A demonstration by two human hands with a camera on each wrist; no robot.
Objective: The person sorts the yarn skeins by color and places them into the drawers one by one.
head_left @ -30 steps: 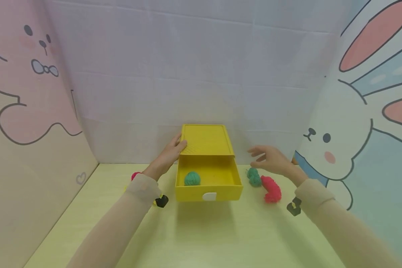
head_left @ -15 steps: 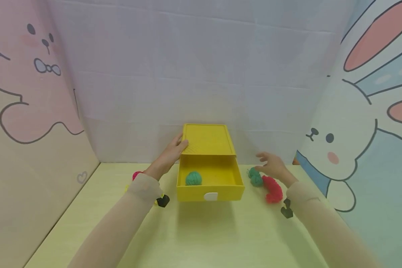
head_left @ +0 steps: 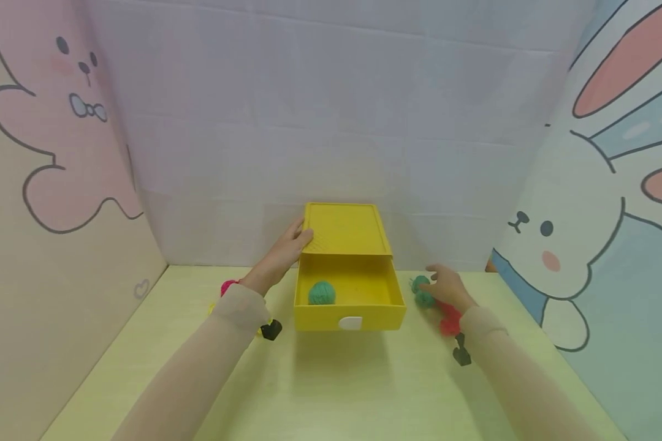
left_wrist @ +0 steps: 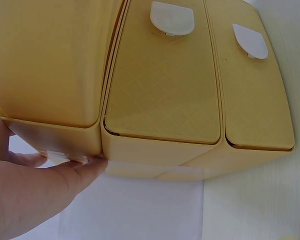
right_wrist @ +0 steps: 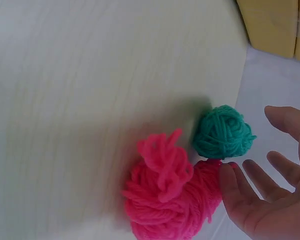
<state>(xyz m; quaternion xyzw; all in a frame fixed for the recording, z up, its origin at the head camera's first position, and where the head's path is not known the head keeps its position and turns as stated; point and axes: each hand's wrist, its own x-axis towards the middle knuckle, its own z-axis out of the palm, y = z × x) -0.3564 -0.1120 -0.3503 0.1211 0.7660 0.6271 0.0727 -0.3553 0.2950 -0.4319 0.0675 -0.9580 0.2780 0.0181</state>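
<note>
A yellow drawer cabinet [head_left: 344, 226] stands near the back of the table. Its top drawer [head_left: 320, 318], with a white tab, is pulled out and holds a green yarn ball [head_left: 322, 293]. My left hand [head_left: 280, 257] rests at the cabinet's left edge, thumb on top, extended fingers against the side. Below, in the left wrist view, two lower drawers [left_wrist: 162, 85] sit closed. On the right, my right hand [head_left: 448, 289] hovers with parted fingers and holds nothing. Close by its fingertips lie a green yarn ball [right_wrist: 224, 132] and a bundle of pink yarn [right_wrist: 160, 200].
A bright pink ball [head_left: 229, 286] and some yellow bits [head_left: 212, 307] lie left of the cabinet, partly behind my left forearm. A white cloth [head_left: 336, 122] hangs behind the table [head_left: 342, 392], with printed panels [head_left: 563, 245] on both sides.
My right hand has moved down and slightly forward over the yarn, now covering part of the pink bundle. The left hand stays at the cabinet. The head view has shifted slightly.
</note>
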